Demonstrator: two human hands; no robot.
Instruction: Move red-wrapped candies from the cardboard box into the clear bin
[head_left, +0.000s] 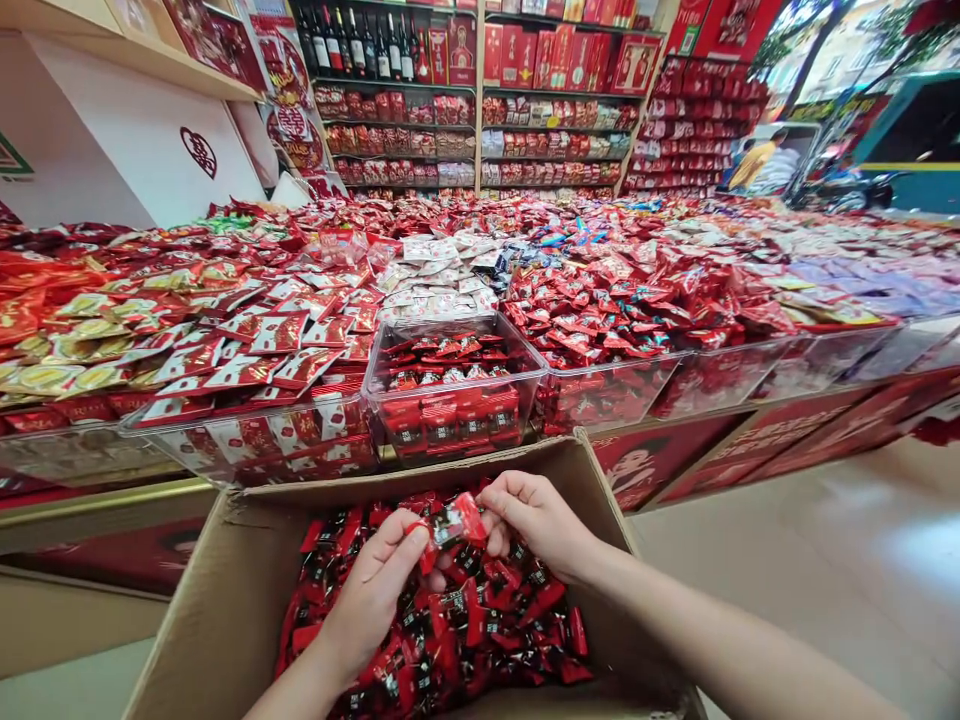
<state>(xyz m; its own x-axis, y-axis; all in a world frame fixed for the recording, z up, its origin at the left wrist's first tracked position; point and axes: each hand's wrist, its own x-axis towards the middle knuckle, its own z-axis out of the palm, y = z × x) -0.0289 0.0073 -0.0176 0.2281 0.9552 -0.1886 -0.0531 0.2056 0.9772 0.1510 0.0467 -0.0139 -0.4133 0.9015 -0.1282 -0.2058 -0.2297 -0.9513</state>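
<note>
Between my two hands, over an open cardboard box [202, 610], is one red and black wrapped candy [452, 524]. My left hand [382, 570] pinches its left end between thumb and fingers. At the other end, my right hand [529, 515] has its fingers closed on the wrapper's edge. Below them many more red and black candies [450, 640] fill the box. Just beyond the box stands a clear plastic bin [457, 385], partly filled with neat rows of similar red and black packets.
Clear bins heaped with red candy packets [600, 310] and red and white packets [277, 340] flank the middle bin. Shelves with wine bottles [360, 45] and red boxes [555, 60] rise at the back. A person [756, 160] is far off at right. Pale floor [825, 560] shows at right.
</note>
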